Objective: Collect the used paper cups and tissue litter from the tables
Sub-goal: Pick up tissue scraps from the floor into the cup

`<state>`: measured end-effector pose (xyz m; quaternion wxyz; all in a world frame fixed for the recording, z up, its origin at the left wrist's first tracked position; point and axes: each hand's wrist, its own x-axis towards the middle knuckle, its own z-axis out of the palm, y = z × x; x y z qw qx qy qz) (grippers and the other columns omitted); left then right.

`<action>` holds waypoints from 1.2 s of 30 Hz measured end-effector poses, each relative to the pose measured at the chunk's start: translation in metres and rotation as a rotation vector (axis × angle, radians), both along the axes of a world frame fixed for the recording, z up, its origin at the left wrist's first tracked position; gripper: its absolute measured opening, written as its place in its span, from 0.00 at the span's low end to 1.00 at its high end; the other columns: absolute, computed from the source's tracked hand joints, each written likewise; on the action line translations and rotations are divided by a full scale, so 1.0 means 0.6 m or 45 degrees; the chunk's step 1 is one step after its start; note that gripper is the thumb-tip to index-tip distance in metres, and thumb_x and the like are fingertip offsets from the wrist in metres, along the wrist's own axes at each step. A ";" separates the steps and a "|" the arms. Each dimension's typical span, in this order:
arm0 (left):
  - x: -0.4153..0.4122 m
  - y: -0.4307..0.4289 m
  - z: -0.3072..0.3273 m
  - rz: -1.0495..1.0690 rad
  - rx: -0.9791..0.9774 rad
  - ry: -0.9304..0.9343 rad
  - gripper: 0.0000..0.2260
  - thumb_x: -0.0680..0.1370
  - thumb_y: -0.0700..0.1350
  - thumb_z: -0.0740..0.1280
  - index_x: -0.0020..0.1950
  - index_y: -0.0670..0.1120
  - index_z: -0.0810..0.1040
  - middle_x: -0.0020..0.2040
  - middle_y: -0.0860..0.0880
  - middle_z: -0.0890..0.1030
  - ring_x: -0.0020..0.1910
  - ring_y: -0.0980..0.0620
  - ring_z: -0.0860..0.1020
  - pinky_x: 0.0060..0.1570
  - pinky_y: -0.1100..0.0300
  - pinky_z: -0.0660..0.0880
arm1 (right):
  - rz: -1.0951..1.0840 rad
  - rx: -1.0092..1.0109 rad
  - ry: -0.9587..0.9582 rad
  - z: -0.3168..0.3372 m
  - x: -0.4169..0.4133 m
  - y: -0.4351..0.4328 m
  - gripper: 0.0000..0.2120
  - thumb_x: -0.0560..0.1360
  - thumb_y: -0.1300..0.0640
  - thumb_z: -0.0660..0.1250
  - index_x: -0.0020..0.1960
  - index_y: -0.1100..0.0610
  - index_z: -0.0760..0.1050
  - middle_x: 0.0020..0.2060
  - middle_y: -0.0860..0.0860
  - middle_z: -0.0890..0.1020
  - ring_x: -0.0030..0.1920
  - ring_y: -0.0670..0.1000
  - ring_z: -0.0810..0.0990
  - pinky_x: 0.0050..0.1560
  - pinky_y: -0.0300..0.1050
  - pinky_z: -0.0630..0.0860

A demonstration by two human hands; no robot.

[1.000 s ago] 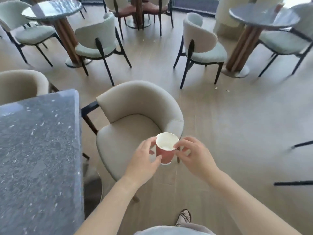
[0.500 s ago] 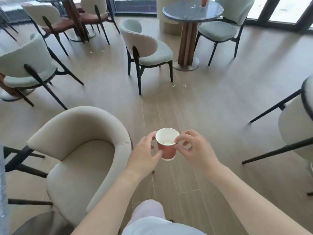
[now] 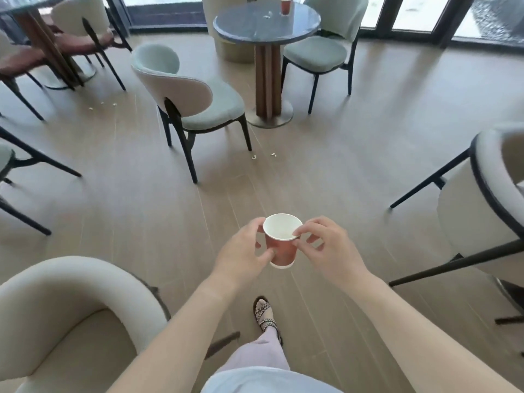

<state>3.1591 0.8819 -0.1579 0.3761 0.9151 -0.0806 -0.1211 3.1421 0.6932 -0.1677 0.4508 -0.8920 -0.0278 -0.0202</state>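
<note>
At the bottom centre of the frame a sandalled foot (image 3: pixel 263 313) is seen on the wooden floor (image 3: pixel 340 171). Just above it, at lower centre, a red paper cup (image 3: pixel 280 248) is held in the air between both hands, mouth up, its long axis near vertical and tipped a little. The cup's wall is gripped by the left hand (image 3: pixel 241 251), with fingers (image 3: pixel 258 224) curled behind it and the thumb on the near side. The rim is pinched by the right hand (image 3: pixel 331 251) between thumb and forefinger.

Farther off, in mid-frame, small pale crumbs (image 3: pixel 254 157) are scattered on the floor beside a pale green chair (image 3: pixel 198 103). At top centre a round counter (image 3: pixel 266 29) is seen. A second red cup (image 3: pixel 285 5) stands upright on it, with a white tissue scrap (image 3: pixel 267 15) just beside it to the left. Both lie straight ahead of the fingers and well apart from them, with neither hand markedly nearer. The right hand is judged the easier one to free for that pickup, since the held cup is already fully gripped by the left.
</note>
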 end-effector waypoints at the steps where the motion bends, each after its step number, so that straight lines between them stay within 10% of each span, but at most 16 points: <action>1: 0.037 -0.005 0.002 -0.008 0.005 -0.002 0.23 0.72 0.49 0.69 0.65 0.58 0.65 0.56 0.63 0.75 0.47 0.59 0.77 0.48 0.60 0.74 | -0.017 0.005 -0.002 0.002 0.035 -0.004 0.07 0.70 0.54 0.72 0.43 0.43 0.77 0.43 0.39 0.76 0.40 0.44 0.78 0.42 0.49 0.78; 14: 0.395 -0.061 0.025 -0.040 -0.115 0.013 0.24 0.70 0.52 0.70 0.60 0.65 0.63 0.51 0.67 0.71 0.47 0.69 0.73 0.39 0.75 0.67 | -0.127 0.041 -0.004 0.021 0.385 -0.041 0.06 0.69 0.56 0.72 0.44 0.47 0.79 0.43 0.41 0.76 0.41 0.46 0.79 0.42 0.50 0.78; 36: 0.955 -0.229 -0.011 0.029 -0.055 0.057 0.23 0.71 0.50 0.71 0.63 0.54 0.67 0.59 0.57 0.74 0.51 0.59 0.77 0.55 0.58 0.74 | 0.041 -0.070 0.064 -0.013 0.956 -0.226 0.05 0.70 0.54 0.72 0.43 0.47 0.78 0.43 0.42 0.77 0.39 0.45 0.78 0.42 0.49 0.77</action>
